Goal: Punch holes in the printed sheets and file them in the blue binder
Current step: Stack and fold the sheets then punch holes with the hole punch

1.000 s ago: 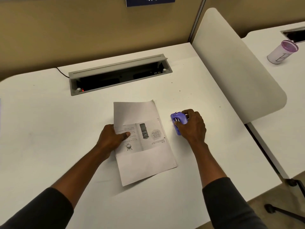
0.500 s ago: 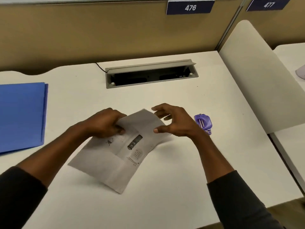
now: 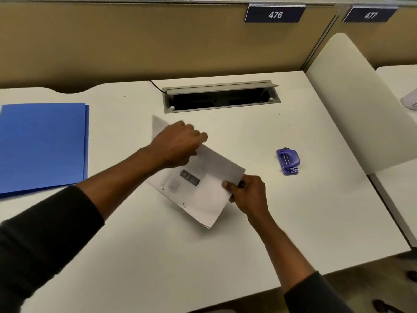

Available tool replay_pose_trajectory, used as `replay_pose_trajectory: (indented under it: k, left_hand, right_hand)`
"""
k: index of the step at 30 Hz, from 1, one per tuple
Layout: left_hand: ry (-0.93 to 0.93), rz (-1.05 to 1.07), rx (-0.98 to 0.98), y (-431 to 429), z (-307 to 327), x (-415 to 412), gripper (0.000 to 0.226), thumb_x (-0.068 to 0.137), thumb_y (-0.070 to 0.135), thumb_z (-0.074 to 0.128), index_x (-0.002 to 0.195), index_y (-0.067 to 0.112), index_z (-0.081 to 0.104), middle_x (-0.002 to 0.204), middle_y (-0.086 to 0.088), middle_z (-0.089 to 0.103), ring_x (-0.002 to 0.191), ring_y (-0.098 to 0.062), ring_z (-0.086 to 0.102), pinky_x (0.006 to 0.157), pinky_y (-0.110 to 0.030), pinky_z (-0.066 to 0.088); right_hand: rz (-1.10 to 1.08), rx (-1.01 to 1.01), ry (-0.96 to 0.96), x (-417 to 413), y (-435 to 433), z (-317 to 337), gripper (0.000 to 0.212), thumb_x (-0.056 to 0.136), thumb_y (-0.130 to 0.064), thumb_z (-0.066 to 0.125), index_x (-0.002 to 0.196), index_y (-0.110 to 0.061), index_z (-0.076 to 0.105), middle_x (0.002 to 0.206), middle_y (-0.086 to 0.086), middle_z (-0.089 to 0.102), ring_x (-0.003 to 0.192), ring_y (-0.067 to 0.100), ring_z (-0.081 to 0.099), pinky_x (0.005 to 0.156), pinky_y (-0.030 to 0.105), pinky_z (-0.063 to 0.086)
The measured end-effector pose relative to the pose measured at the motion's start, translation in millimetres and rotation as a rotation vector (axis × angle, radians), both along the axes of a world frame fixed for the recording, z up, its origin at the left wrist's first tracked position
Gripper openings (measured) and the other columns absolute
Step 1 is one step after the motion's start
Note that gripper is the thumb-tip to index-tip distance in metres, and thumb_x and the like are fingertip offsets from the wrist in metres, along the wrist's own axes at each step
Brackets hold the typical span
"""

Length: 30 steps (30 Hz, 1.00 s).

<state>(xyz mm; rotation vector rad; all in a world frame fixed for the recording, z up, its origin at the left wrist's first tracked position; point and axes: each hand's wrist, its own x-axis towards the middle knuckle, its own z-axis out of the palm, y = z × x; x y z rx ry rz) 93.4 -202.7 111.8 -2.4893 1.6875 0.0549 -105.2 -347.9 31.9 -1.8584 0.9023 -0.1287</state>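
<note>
- The printed sheets (image 3: 203, 188) lay slanted near the middle of the white desk (image 3: 293, 222), on the near side of the grey cable tray (image 3: 222, 97); two small dark dots, apparently punched holes, showed near their lower left edge.
- The left hand (image 3: 178, 146) was curled over the sheets' far end, fingers bent down onto the paper; whether it pinched the paper or only pressed on it could not be told.
- The right hand (image 3: 247, 193) was closed on the sheets' right corner, thumb on top and the other fingers tucked beneath, pinching the paper.
- A far corner of paper (image 3: 159, 126) stuck out beyond the left hand, towards the cable tray.
- The purple hole punch (image 3: 288, 161) stood on the desk, right of the sheets and apart from both hands, nearer than the tray's right end.
- The blue binder (image 3: 42, 145) lay closed and flat, well to the left of the cable tray, with nothing on it.
- Number plates 476 (image 3: 275, 14) and 477 (image 3: 370, 15) hung on the partition behind the tray.
</note>
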Motion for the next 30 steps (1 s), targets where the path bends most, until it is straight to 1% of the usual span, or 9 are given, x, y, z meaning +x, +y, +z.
replay_pose_trajectory:
  k: [1, 3, 5, 8, 13, 17, 22, 26, 30]
  left_hand:
    - [-0.027, 0.023, -0.102, 0.7, -6.9, -7.1, 0.059, 0.092, 0.028, 0.078, 0.144, 0.011, 0.055, 0.145, -0.016, 0.062, 0.137, -0.035, 0.057, 0.114, -0.047, 0.046]
    - [-0.022, 0.127, -0.263, 5.0, -17.5, -23.9, 0.073, 0.088, 0.027, 0.081, 0.15, 0.004, 0.049, 0.16, -0.02, 0.047, 0.152, -0.038, 0.039, 0.123, -0.051, 0.034]
    - [0.018, 0.256, -0.344, 12.9, -31.5, -43.0, 0.069, 0.087, 0.026, 0.083, 0.144, 0.001, 0.054, 0.159, -0.024, 0.046, 0.151, -0.042, 0.039, 0.121, -0.052, 0.036]
    - [0.13, 0.409, -0.338, 32.9, -62.7, -71.2, 0.061, 0.083, 0.033, 0.085, 0.13, 0.0, 0.062, 0.152, -0.027, 0.052, 0.144, -0.045, 0.046, 0.116, -0.053, 0.039]
    - [0.253, 0.442, -0.241, 73.1, -114.2, -95.7, 0.061, 0.085, 0.052, 0.077, 0.125, 0.007, 0.065, 0.148, -0.02, 0.055, 0.141, -0.04, 0.048, 0.12, -0.052, 0.035]
    - [0.234, 0.411, -0.171, 96.3, -132.3, -104.1, 0.065, 0.087, 0.056, 0.073, 0.131, 0.008, 0.064, 0.153, -0.02, 0.052, 0.145, -0.037, 0.045, 0.126, -0.051, 0.027]
    - [0.223, 0.385, -0.206, 110.1, -144.1, -108.4, 0.065, 0.09, 0.056, 0.069, 0.137, 0.013, 0.059, 0.161, -0.016, 0.045, 0.153, -0.032, 0.038, 0.128, -0.053, 0.024]
    - [0.242, 0.379, -0.228, 112.3, -147.8, -109.0, 0.064, 0.092, 0.056, 0.067, 0.139, 0.013, 0.057, 0.163, -0.015, 0.042, 0.156, -0.031, 0.034, 0.128, -0.052, 0.023]
    - [0.341, 0.408, -0.294, 114.4, -147.5, -108.6, 0.071, 0.093, 0.056, 0.067, 0.146, 0.013, 0.05, 0.171, -0.014, 0.023, 0.157, -0.033, 0.025, 0.129, -0.046, 0.022]
  right_hand:
    - [-0.1, 0.07, 0.0, -10.1, 5.3, -6.1, 0.014, 0.085, -0.018, 0.084, 0.088, -0.005, 0.078, 0.072, 0.004, 0.076, 0.05, 0.015, 0.069, 0.051, 0.024, 0.053]
    - [-0.28, 0.21, -0.003, -30.5, 17.1, -20.6, 0.016, 0.083, -0.014, 0.086, 0.09, -0.002, 0.078, 0.078, 0.009, 0.078, 0.061, 0.025, 0.075, 0.055, 0.028, 0.059]
    - [-0.428, 0.335, 0.003, -49.3, 31.2, -34.3, 0.013, 0.081, -0.012, 0.087, 0.089, -0.005, 0.079, 0.085, 0.012, 0.08, 0.072, 0.029, 0.076, 0.066, 0.037, 0.064]
    - [-0.577, 0.437, 0.025, -69.8, 56.7, -43.3, 0.011, 0.081, -0.009, 0.087, 0.089, -0.008, 0.079, 0.092, 0.01, 0.08, 0.07, 0.023, 0.074, 0.075, 0.042, 0.066]
    - [-0.738, 0.484, 0.007, -79.5, 100.3, -44.5, 0.015, 0.084, -0.009, 0.086, 0.093, 0.0, 0.077, 0.092, 0.006, 0.078, 0.068, 0.021, 0.075, 0.071, 0.039, 0.066]
    - [-0.783, 0.483, -0.002, -76.6, 130.1, -47.1, 0.021, 0.085, -0.013, 0.085, 0.1, 0.0, 0.077, 0.097, 0.006, 0.078, 0.082, 0.029, 0.076, 0.064, 0.032, 0.065]
    - [-0.766, 0.417, -0.013, -76.4, 142.6, -45.4, 0.022, 0.087, -0.014, 0.083, 0.107, -0.007, 0.076, 0.098, 0.003, 0.077, 0.087, 0.026, 0.075, 0.061, 0.025, 0.063]
    - [-0.713, 0.382, 0.003, -86.8, 143.3, -47.5, 0.03, 0.087, -0.02, 0.083, 0.115, -0.014, 0.074, 0.101, 0.003, 0.08, 0.082, 0.025, 0.078, 0.081, 0.044, 0.066]
    - [-0.7, 0.412, 0.034, -103.2, 141.5, -44.5, 0.028, 0.088, -0.02, 0.083, 0.11, -0.016, 0.067, 0.085, 0.005, 0.08, 0.067, 0.025, 0.078, 0.08, 0.046, 0.065]
